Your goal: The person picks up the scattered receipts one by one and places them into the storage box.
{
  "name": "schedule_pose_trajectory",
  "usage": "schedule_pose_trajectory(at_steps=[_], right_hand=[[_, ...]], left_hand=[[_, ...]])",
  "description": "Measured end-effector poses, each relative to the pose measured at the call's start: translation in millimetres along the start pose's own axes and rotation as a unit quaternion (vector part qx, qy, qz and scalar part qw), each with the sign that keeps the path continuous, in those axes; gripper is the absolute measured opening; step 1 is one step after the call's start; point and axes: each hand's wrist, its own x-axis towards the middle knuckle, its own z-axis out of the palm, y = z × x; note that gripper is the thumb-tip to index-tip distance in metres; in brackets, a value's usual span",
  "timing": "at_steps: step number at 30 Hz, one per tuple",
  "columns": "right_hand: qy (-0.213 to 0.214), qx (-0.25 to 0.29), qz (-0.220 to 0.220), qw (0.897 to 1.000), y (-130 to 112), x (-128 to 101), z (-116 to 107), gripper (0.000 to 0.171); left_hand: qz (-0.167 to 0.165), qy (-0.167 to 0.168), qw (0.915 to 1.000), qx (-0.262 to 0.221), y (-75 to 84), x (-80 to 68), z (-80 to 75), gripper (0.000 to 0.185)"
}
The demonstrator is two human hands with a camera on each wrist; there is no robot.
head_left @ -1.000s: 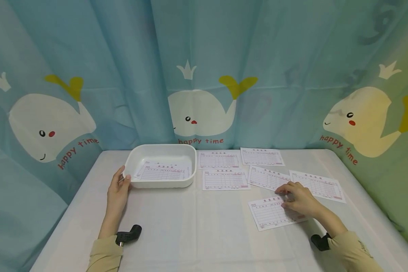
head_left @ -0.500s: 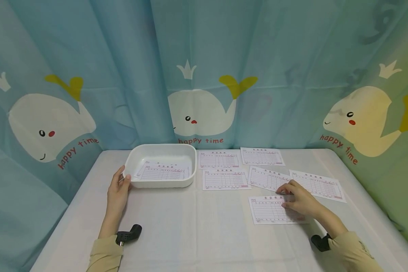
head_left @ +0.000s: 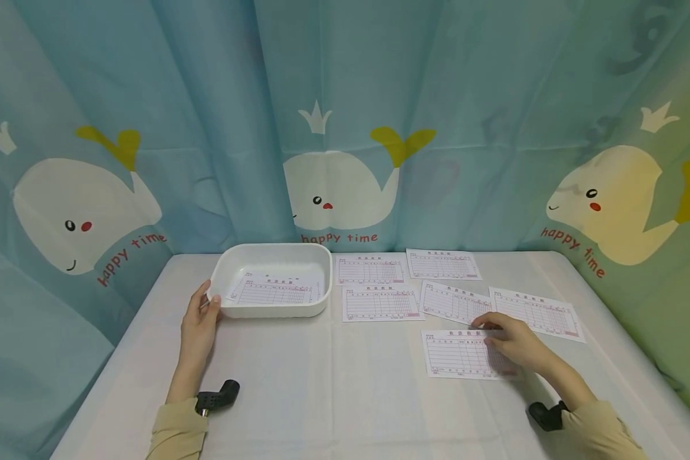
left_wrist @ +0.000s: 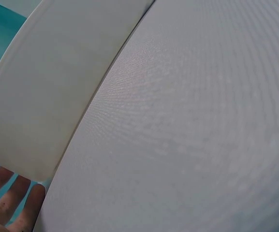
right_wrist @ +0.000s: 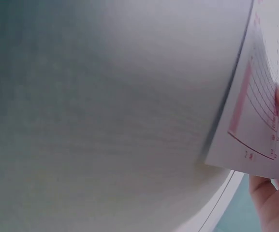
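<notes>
In the head view my left hand touches the near left corner of a white plastic tray, its fingers along the outer wall. The left wrist view shows these fingers fairly straight beside the tray's end. Printed receipt slips with red and black ruled lines lie in the tray. My right hand pinches the upper right part of another receipt slip that lies nearest me. In the right wrist view, the thumb is on this slip's face and other fingers are behind it.
Several more receipt slips lie behind the right hand, among them a square-set slip, a slightly tilted slip and a far right slip. A white cloth covers the table. A whale-print curtain stands behind it.
The nearest slip has turned from tilted to nearly square with the table, its lower edge moving up. My right hand has shifted slightly right and down. My left hand and the tray stay put.
</notes>
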Motion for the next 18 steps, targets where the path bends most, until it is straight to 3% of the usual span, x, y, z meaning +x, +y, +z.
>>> schedule_pose_trajectory(at_steps=[10, 18], right_hand=[[0.036, 0.038, -0.036, 0.998, -5, -1, -2, 0.032], [0.043, 0.063, -0.049, 0.996, -13, -2, -5, 0.033]], left_hand=[[0.008, 0.012, 0.9999, -0.001, 0.2, 1.0, 1.2, 0.055], [0.008, 0.008, 0.9999, -0.003, 0.2, 0.9, 1.3, 0.055]])
